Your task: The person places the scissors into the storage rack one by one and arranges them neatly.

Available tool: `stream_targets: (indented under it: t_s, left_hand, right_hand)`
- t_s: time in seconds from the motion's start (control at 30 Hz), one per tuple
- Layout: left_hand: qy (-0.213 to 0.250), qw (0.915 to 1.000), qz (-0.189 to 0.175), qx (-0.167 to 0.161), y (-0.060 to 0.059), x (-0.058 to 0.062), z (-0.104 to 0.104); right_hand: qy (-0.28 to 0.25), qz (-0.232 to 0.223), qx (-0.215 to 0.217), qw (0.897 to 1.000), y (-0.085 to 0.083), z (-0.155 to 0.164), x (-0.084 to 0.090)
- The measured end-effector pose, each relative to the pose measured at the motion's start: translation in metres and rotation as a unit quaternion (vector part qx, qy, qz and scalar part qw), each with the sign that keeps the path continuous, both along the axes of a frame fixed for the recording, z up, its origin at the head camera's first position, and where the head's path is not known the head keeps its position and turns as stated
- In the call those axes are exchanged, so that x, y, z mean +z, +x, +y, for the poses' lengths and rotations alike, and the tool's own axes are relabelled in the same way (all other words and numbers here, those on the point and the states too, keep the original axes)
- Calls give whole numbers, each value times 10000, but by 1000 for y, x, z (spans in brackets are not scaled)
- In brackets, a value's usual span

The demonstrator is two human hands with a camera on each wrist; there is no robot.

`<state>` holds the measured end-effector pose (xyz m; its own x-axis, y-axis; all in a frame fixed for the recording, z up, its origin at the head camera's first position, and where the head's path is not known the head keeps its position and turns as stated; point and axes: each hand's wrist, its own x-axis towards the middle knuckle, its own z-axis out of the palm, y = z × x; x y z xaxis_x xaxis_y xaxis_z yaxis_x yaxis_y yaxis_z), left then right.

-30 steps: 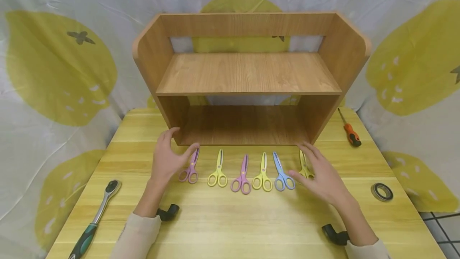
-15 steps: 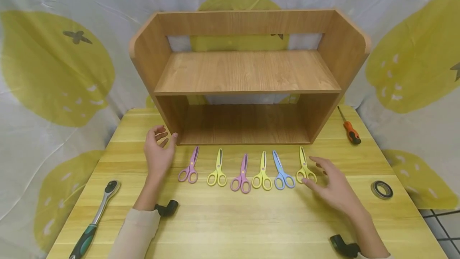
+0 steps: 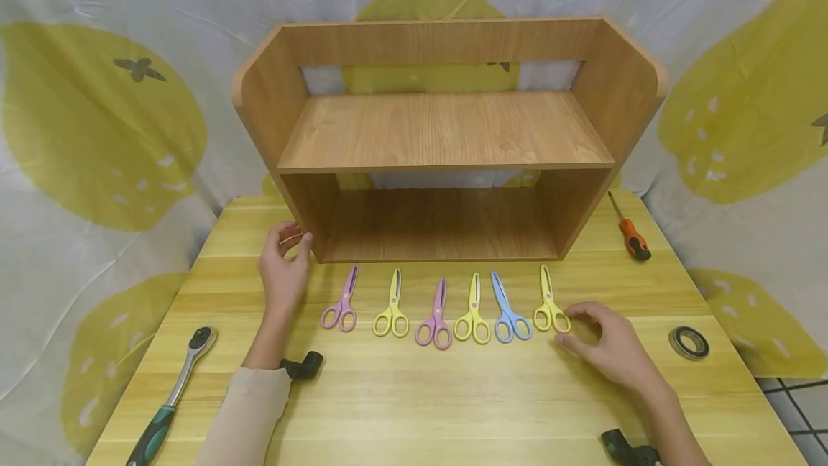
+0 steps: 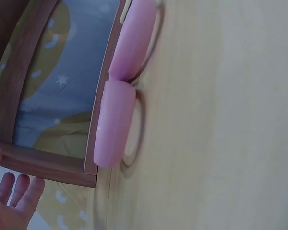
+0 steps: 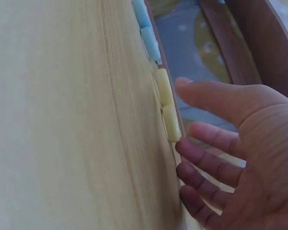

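Observation:
Several craft scissors lie in a row before the wooden shelf [image 3: 446, 131]. From left to right are pink scissors [image 3: 346, 295], yellow scissors [image 3: 394, 300], a second pink pair [image 3: 439, 310], a second yellow pair [image 3: 475, 305], blue scissors [image 3: 501, 296] and yellow scissors [image 3: 547, 295] at the right end. My left hand [image 3: 284, 275] is by the shelf's lower left side, fingers relaxed and holding nothing; whether it touches the panel I cannot tell. Beside the rightmost yellow handles, my right hand [image 3: 611, 347] has loosely bent fingers around nothing. Its thumb is apart from the fingers in the right wrist view.
A ratchet wrench [image 3: 175, 394] lies on the table's left side. At the right are an orange-handled screwdriver [image 3: 632, 239] and a ring-shaped bearing [image 3: 688, 342]. A patterned cloth [image 3: 213, 6] hangs behind and beside the wooden table [image 3: 420, 408].
My left hand has shifted left, from the leftmost pink scissors to the shelf's side. My right hand has drawn back rightward and nearer to me, uncovering the rightmost yellow scissors. The scissors stay put.

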<state>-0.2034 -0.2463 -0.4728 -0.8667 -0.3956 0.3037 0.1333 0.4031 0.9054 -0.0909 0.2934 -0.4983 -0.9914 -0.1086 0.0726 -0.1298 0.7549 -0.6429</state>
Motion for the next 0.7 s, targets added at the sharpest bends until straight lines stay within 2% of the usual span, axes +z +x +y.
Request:
stream_targets:
  t_s: [0.2, 0.4, 0.7]
  left_hand:
    - [90, 9999, -74, -33, 1, 0, 0]
    - [-75, 9999, -91, -17, 1, 0, 0]
    - [-173, 9998, -81, 3, 1, -1, -1]
  right_hand:
    - [104, 264, 36, 9996, -1, -1, -8]
    - [251, 481, 53, 9985, -5, -5, -13]
    - [403, 475, 27, 9981, -8, -10, -10]
